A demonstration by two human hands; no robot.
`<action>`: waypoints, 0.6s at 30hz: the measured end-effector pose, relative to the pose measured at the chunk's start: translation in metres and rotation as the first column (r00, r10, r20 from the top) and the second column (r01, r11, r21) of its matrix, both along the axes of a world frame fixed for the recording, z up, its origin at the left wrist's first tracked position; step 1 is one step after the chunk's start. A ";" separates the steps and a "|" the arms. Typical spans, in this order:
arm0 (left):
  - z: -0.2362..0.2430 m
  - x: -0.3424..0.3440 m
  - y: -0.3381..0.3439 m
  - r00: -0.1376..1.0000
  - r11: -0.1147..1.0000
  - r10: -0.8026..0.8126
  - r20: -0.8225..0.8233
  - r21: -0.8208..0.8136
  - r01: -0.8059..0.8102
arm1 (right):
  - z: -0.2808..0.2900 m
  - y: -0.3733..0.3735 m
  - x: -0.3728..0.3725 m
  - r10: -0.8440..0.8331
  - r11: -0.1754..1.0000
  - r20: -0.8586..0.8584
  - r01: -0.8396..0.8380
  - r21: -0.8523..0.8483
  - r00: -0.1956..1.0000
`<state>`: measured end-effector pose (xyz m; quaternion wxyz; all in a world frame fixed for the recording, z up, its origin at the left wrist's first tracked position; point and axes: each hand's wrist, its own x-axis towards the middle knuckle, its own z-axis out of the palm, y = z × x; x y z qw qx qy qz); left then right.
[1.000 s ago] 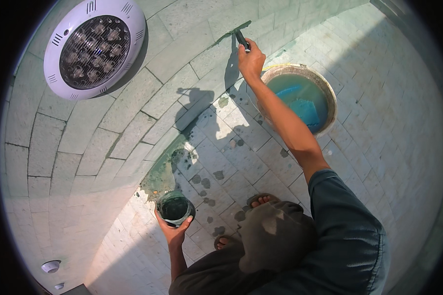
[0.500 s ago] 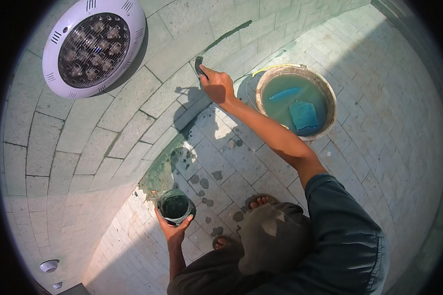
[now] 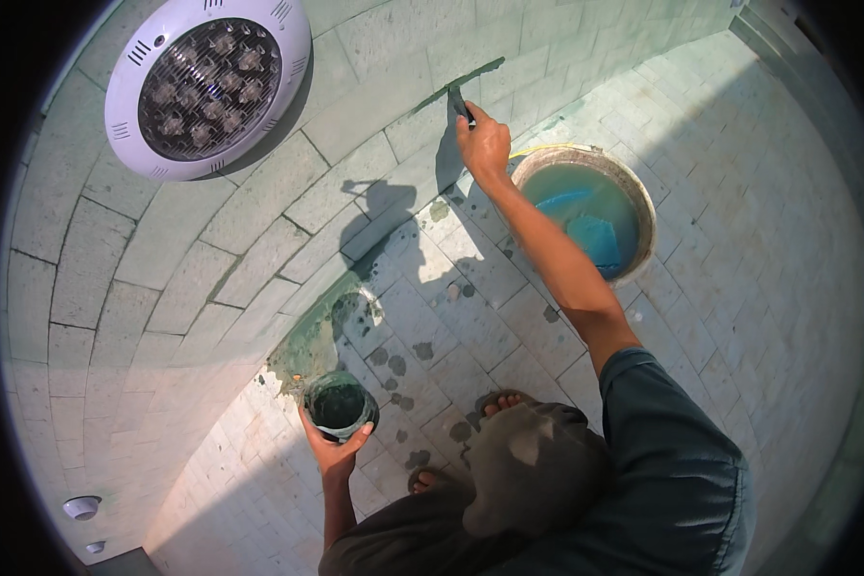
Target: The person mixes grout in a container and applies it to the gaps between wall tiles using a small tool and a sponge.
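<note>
Up on the curved tiled wall (image 3: 211,250), the right hand (image 3: 485,144) has swung back from the lower joint to the dark green grout line (image 3: 470,79), so another stroke along that seam looks under way. Its fingers wrap tight round the small spatula (image 3: 459,102), blade poking out above the knuckles, touching the joint. Lower down, the left hand (image 3: 334,449) cups the green grout pot (image 3: 339,405) from beneath, well apart from the water bucket (image 3: 586,206).

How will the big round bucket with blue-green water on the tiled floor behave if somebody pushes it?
The big round bucket looks wide and low, so it probably would not tip. It holds much water, so it is likely heavy and would slosh. The tiled floor looks flat there, so it may slide, not roll.
</note>
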<state>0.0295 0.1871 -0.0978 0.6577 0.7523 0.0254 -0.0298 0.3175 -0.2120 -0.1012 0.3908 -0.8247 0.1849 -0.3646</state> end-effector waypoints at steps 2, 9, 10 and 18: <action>-0.003 0.001 0.002 1.000 1.000 -0.013 -0.004 0.000 0.013 | -0.003 0.025 -0.001 0.098 0.995 -0.043 -0.099 -0.024 0.994; 0.000 -0.001 0.001 1.000 1.000 -0.005 0.016 -0.002 0.005 | -0.011 0.074 -0.028 0.407 0.913 -0.039 -0.408 -0.010 0.913; 0.004 -0.003 0.000 1.000 1.000 0.006 0.017 -0.023 -0.006 | -0.008 0.070 -0.031 0.410 0.912 -0.056 -0.410 0.015 0.910; 0.003 -0.004 0.004 0.999 0.999 0.027 0.028 -0.045 -0.026 | 0.012 -0.034 -0.006 0.108 0.972 0.215 -0.148 0.184 0.971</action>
